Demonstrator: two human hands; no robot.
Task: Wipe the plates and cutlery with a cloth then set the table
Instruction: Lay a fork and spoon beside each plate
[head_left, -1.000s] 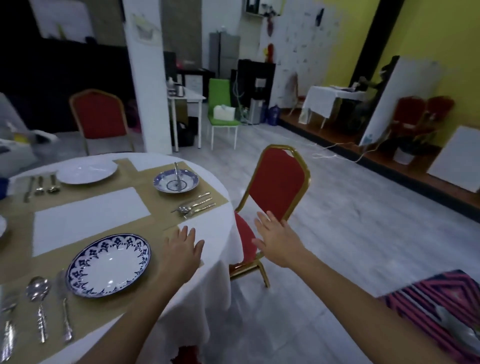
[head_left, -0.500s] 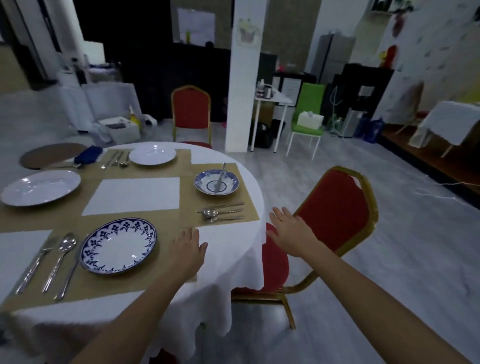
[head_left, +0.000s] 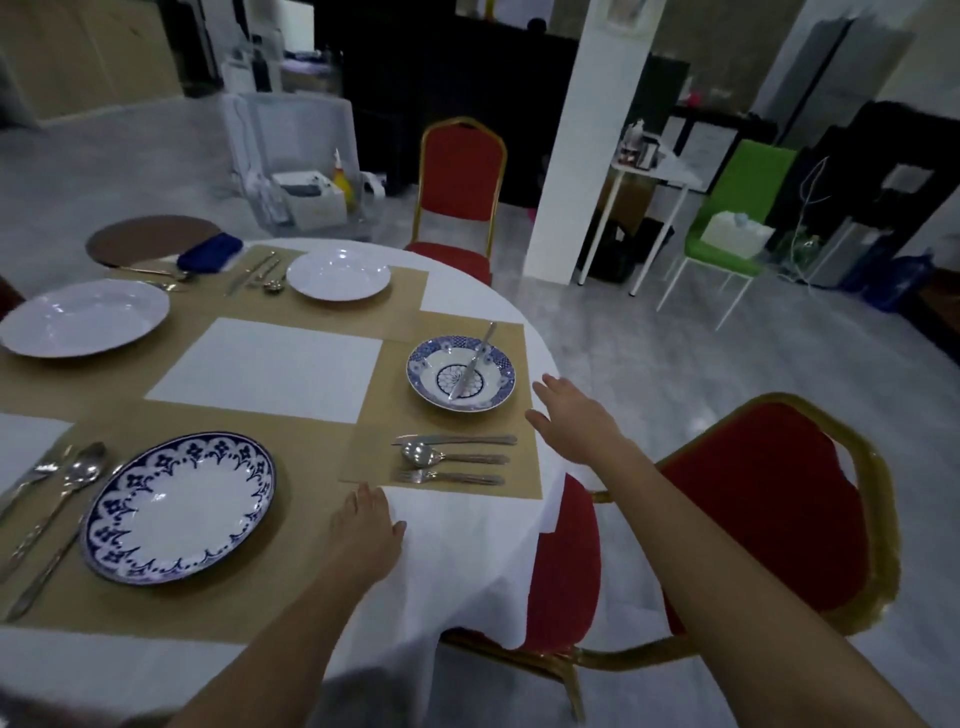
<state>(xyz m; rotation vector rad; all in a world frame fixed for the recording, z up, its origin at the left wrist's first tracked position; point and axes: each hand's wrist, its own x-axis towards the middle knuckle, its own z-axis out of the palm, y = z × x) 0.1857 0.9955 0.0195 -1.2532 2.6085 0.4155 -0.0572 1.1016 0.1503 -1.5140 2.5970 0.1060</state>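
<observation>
A round table with a white tablecloth (head_left: 467, 551) carries tan placemats. A blue-rimmed plate (head_left: 179, 506) lies near me, with a spoon (head_left: 62, 493) and other cutlery to its left. A small blue-patterned bowl (head_left: 461, 373) holds a knife (head_left: 474, 360); in front of it lie a knife, spoon and fork (head_left: 452, 460). Two white plates (head_left: 83, 318) (head_left: 338, 273) sit farther back, and a blue cloth (head_left: 210, 252) lies at the far left. My left hand (head_left: 363, 530) rests flat on the table edge. My right hand (head_left: 576, 421) hovers with straight fingers beside the bowl's placemat.
A red chair with a gold frame (head_left: 763, 509) stands tucked at the table's right. Another red chair (head_left: 460, 187) stands behind the table. A white pillar (head_left: 576, 140), a green chair (head_left: 737, 208) and a small white side table (head_left: 649, 171) are farther back.
My view has swung left and closer to the table. My right hand has moved from over the red chair toward the bowl's placemat. My left hand stays on the table edge.
</observation>
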